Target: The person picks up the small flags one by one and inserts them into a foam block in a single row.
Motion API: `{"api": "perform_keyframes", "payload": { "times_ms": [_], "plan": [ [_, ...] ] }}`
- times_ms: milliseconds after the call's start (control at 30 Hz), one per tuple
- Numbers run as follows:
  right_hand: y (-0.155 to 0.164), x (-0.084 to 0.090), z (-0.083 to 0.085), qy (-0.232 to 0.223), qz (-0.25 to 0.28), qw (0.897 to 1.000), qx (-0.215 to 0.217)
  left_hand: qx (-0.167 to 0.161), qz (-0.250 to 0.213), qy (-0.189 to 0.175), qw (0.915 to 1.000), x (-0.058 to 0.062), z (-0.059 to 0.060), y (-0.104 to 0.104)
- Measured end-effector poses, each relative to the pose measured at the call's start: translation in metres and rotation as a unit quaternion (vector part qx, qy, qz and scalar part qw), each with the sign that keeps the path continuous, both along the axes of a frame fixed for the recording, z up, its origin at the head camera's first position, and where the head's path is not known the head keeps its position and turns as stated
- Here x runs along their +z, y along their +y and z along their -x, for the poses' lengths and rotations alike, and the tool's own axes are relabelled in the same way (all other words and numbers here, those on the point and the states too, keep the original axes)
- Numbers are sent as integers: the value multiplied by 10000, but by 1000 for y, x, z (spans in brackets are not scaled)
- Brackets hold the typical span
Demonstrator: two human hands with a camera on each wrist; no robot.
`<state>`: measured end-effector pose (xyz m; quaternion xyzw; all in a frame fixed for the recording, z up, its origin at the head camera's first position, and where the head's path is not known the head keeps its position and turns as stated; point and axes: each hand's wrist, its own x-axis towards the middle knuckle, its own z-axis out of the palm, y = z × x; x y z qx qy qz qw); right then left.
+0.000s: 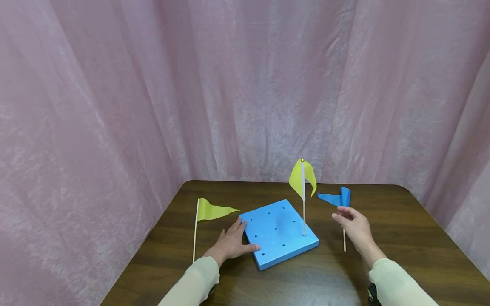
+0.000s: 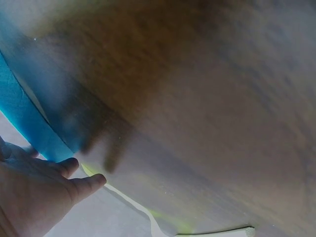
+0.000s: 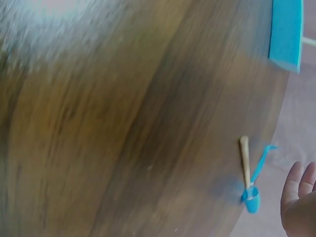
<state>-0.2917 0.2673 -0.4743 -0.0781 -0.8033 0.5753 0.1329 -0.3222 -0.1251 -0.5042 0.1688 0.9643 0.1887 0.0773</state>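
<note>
Blue flag (image 1: 337, 199): it lies flat on the table to the right of the foam board, its wooden stick running toward the near edge; the right hand is directly above it and partly covers the stick. In the right wrist view the flag (image 3: 254, 175) lies free on the wood, apart from the fingers.
Right hand (image 1: 354, 227): it hovers over the blue flag with fingers loosely bent and holds nothing.
Foam board (image 1: 277, 233): a blue square slab with rows of small holes, flat on the table between the two hands.
Left hand (image 1: 231, 242): fingers spread and straight, resting against the board's left edge, thumb along its near corner.
Standing yellow flag (image 1: 302, 178): upright in a hole near the board's right side.
Lying yellow flag (image 1: 212, 210): flat on the table, just left of the left hand.
Table (image 1: 402, 238): dark wood.
Backdrop (image 1: 153, 85): pink curtain.
</note>
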Motion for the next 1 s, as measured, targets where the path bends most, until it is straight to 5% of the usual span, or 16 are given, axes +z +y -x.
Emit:
{"api": "perform_keyframes", "payload": {
  "times_ms": [333, 1000],
  "plan": [
    [14, -9, 3, -152, -216, 9986, -465, -8, -81, 19, 10000, 0, -1, 0],
    [22, -20, 2, -916, -910, 9898, -598, 52, -83, -3, 10000, 0, -1, 1]
  ]
}}
